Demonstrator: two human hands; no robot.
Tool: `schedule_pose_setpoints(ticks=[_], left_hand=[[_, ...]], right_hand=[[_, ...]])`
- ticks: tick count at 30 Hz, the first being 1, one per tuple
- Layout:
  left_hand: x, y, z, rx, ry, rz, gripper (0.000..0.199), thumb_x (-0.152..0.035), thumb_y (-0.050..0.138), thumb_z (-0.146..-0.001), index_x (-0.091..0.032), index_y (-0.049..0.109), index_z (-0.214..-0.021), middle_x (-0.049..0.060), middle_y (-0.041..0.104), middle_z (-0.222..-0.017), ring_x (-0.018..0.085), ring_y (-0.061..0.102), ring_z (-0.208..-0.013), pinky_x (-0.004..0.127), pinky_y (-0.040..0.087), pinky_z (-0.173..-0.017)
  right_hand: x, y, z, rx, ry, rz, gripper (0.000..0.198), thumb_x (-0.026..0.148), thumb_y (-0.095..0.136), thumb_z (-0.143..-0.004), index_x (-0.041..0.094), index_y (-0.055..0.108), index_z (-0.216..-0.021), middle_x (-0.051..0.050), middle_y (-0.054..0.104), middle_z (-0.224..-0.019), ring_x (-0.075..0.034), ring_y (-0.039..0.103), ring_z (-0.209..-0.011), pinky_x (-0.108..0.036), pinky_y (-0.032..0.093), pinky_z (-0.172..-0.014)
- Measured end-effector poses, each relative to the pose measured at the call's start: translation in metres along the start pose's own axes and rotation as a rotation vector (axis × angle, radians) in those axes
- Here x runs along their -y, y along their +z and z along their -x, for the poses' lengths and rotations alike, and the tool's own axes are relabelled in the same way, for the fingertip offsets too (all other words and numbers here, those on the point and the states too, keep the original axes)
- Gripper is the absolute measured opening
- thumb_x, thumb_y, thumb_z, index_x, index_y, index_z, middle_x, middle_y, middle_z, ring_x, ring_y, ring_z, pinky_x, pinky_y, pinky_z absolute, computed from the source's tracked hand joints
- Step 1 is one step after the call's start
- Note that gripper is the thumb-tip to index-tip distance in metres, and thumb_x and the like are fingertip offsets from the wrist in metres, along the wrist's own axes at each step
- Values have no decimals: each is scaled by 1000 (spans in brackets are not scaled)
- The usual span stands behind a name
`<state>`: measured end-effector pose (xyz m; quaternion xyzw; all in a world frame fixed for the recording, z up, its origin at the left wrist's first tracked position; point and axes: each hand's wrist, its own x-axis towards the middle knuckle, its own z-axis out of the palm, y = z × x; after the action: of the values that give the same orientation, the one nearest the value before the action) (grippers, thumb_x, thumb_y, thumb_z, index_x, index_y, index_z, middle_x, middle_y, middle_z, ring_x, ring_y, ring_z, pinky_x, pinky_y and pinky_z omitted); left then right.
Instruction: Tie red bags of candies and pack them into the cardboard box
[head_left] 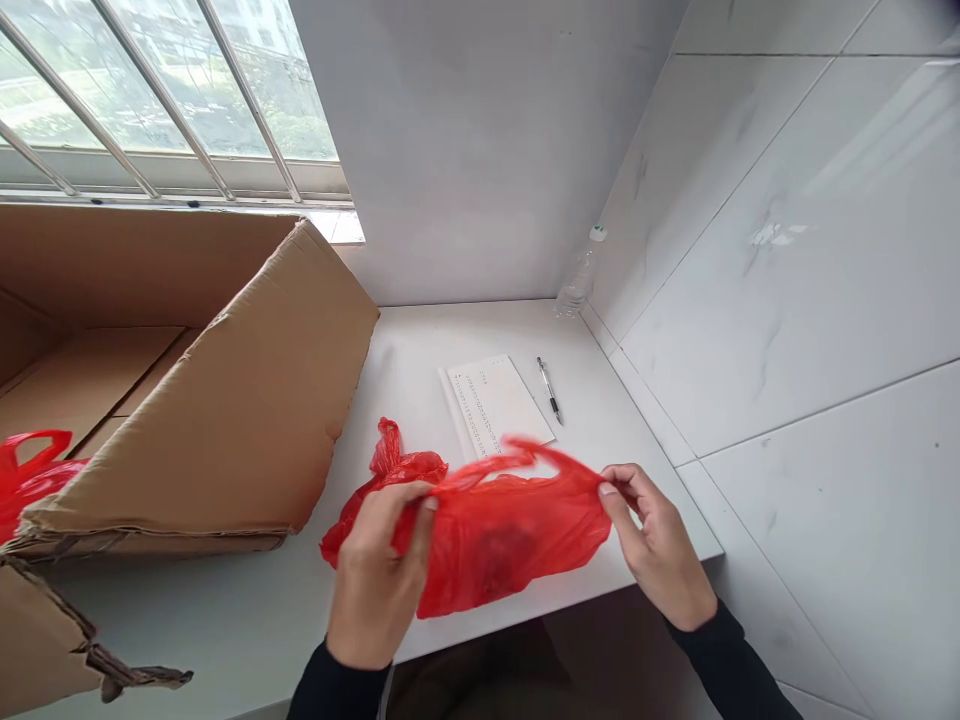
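Observation:
A thin red plastic bag [517, 540] is stretched between my two hands over the front edge of the white table. Something dark shows through its lower middle; I cannot tell what. My left hand [382, 570] pinches the bag's upper left edge between thumb and fingers. At its upper right corner, my right hand [652, 540] pinches the plastic the same way. The bag's loop handles rise between the hands, a little blurred. Beside my left hand, partly hidden by it, lies a second red plastic bag [386, 450] with a twisted, tied top.
On the left stands a large open cardboard box [277, 370], with another red bag [37, 480] inside. A notebook [499, 400] and a pen [549, 390] lie behind the bags on the table [420, 340]. A clear bottle [579, 280] stands in the back corner, by tiled walls.

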<state>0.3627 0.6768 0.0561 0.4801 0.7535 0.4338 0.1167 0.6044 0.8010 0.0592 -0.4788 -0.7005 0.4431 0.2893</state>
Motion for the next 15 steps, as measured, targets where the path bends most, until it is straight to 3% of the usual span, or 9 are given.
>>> schedule_pose_setpoints(ticks=[2,4,6,8,9,11,13,15], left_hand=[[1,-5,1,-37,-88,45,22,-38,51,-98,-24,58,-113,7,67,-111,24,64,-99,37,54,-79],[-5,-5,1,-8,-112,79,33,-41,54,-96,-27,53,-126,7,63,-126,25,61,-111,39,54,-88],[-16,-1,0,31,-79,104,45,-40,63,-92,-29,50,-133,7,60,-129,26,57,-117,43,49,-97],[-27,3,-1,42,-33,130,32,-37,66,-91,-28,59,-120,5,63,-115,25,58,-109,41,48,-94],[-32,5,-2,37,-14,147,20,-35,65,-92,-27,63,-110,4,63,-107,23,59,-103,39,49,-90],[-37,4,0,14,17,170,7,-30,62,-94,-27,66,-98,3,60,-101,21,58,-100,36,48,-87],[-38,1,4,-20,65,139,10,-28,62,-94,-28,69,-101,3,56,-105,22,56,-104,36,47,-88],[-35,-4,10,-105,99,54,18,-28,63,-93,-31,71,-108,4,51,-106,22,53,-102,37,46,-87]], right_hand=[[-4,-4,1,-35,15,-42,18,39,49,-99,26,56,-108,-5,63,-113,-22,61,-105,-37,51,-91],[-2,-3,6,-103,-45,-53,24,35,53,-97,27,52,-120,-7,58,-126,-24,56,-118,-43,48,-101],[10,3,15,-259,-199,-46,33,28,56,-95,28,49,-127,-9,54,-129,-26,51,-125,-48,44,-105],[26,11,22,-352,-428,-66,35,17,56,-93,30,50,-125,-7,56,-119,-25,55,-117,-46,48,-99],[35,15,24,-304,-534,-70,36,12,54,-92,31,51,-123,-6,58,-113,-23,57,-112,-44,50,-96],[48,22,22,-72,-656,1,40,7,50,-93,31,51,-125,-5,62,-112,-22,59,-110,-41,51,-93],[53,30,15,143,-655,199,38,9,47,-96,26,50,-130,-6,63,-121,-23,57,-116,-44,48,-101],[51,35,7,233,-600,404,30,13,42,-100,19,54,-127,-8,65,-119,-24,58,-113,-47,44,-106]])
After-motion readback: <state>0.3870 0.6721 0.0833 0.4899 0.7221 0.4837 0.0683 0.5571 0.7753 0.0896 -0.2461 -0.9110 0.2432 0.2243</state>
